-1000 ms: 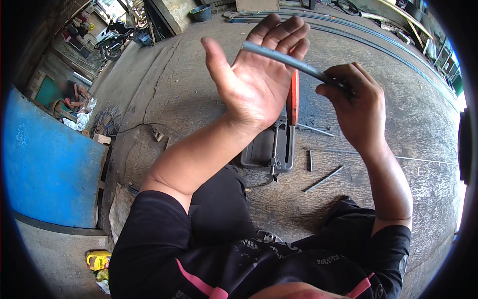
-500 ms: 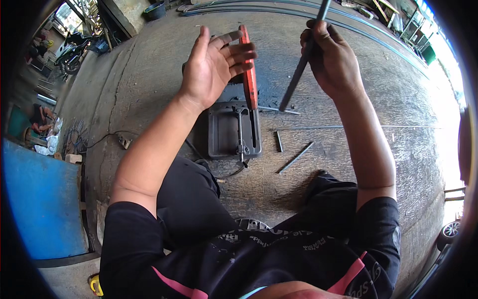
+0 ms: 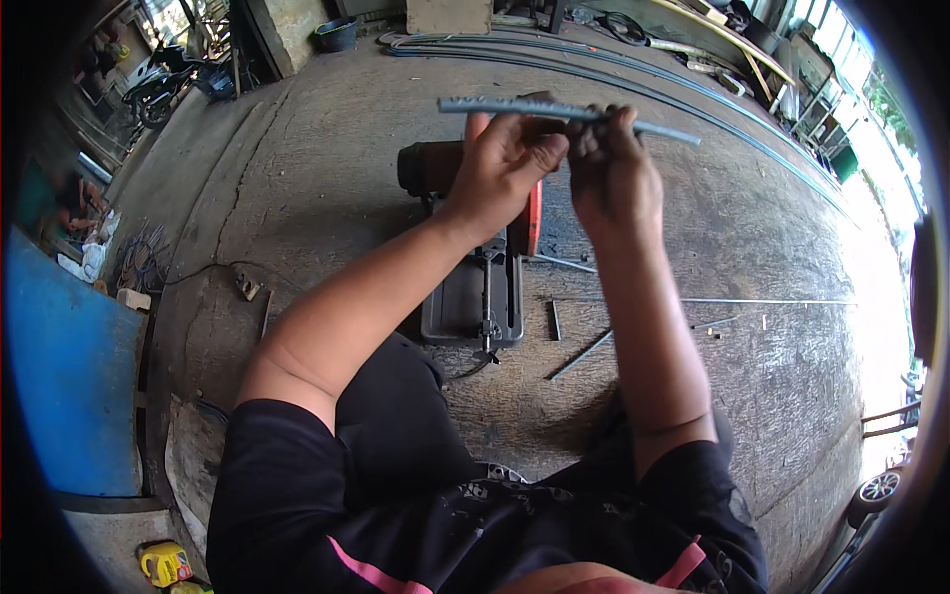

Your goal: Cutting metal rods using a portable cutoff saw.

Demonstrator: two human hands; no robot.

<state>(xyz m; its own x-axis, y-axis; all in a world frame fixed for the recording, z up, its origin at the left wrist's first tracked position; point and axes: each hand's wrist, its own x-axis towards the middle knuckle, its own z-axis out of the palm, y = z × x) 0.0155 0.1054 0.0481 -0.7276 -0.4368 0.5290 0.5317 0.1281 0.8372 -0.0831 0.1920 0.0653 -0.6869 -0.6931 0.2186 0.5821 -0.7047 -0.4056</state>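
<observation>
A grey metal bar point(image 3: 663, 131) lies crosswise in front of me, held up off the floor. My left hand point(image 3: 500, 173) has its fingers around the left part of it, thumb toward the right. Close beside it, my right hand point(image 3: 616, 173) grips the bar farther right, and its end sticks out past that hand. Behind and below my left hand stands a chop saw with a red blade guard point(image 3: 535, 223), a dark motor point(image 3: 421, 168) and a black base point(image 3: 460, 309). My left hand and forearm hide part of the saw.
Short cut metal pieces point(image 3: 582, 354) lie on the floor right of the saw, beside a long thin rod point(image 3: 752, 301). Long bars point(image 3: 633, 74) stretch across the back. A blue panel point(image 3: 74, 376) stands at left; a person point(image 3: 79, 203) sits beyond it. A yellow container point(image 3: 165, 562) is at lower left.
The bar has swung from steeply upright in my right hand to nearly level. My left hand, spread and empty before, has moved right and closed on it. My right hand has come lower and inward.
</observation>
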